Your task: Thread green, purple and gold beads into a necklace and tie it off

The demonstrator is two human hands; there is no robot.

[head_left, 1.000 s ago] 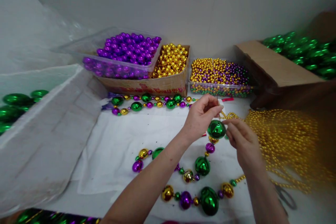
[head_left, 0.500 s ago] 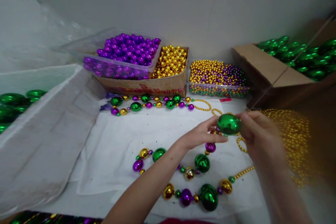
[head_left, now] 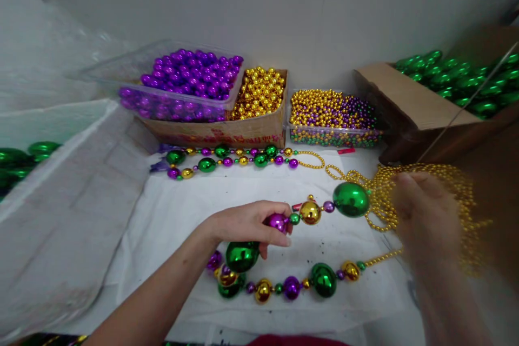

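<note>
My left hand is closed around a purple bead on a bead strand. To its right on the strand come a small green bead, a gold bead, a small purple bead and a large green bead. My right hand, blurred, has its fingers closed to the right of the large green bead, on a thin string that slants up to the right. The strand's lower run, with a green bead, lies on white cloth and leads into small gold beads.
Behind stand a clear bin of purple beads, a carton of gold beads, a tray of small mixed beads and a carton of green beads. A finished-looking necklace and piled gold bead chain lie nearby.
My left hand has moved left and down from beside the large green bead to the purple bead, drawing the strand out straighter. My right hand has shifted slightly right, away from the green bead.
</note>
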